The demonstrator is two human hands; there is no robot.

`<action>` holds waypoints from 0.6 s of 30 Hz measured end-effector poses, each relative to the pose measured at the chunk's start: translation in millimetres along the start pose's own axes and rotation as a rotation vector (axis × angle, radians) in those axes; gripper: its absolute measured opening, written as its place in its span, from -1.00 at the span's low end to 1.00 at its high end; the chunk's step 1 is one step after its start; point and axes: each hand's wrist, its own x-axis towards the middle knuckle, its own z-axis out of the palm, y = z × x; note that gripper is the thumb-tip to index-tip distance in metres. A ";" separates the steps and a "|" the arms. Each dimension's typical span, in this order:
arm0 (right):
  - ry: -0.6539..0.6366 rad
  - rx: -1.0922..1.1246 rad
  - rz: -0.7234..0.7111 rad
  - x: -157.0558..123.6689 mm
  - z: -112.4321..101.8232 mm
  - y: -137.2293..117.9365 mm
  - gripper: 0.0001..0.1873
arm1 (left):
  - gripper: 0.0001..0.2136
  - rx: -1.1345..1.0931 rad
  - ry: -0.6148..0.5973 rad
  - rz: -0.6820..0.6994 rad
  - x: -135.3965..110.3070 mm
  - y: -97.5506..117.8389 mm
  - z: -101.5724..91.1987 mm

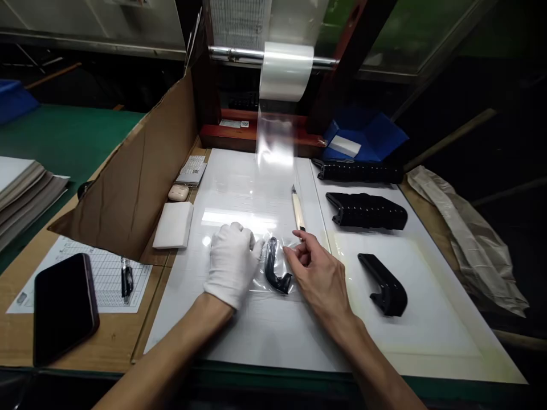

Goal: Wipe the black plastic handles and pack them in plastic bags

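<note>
A small black plastic part (273,266) lies on the white work surface (256,336) inside a clear plastic bag (277,285). My left hand (233,259), in a white glove, rests with curled fingers against the bag's left side beside the part. My bare right hand (314,267) pinches the bag's right edge with thumb and fingers, close to the part. A utility knife (298,209) lies just beyond my right hand. Clear film (273,148) hangs down from a roll (286,71) on a metal bar.
Black plastic parts sit at right: one single (384,285) and two rows (367,210) (356,171). A cardboard flap (137,176), white block (174,225), earbud case (178,193), phone (64,307), pens (127,279) and a form (102,273) lie left. Crumpled wrapping (470,239) is far right.
</note>
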 end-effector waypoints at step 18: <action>0.314 0.163 -0.116 -148.2 -51.2 40.1 -0.80 | -0.63 -0.646 -0.262 0.025 -101.4 49.7 -8.3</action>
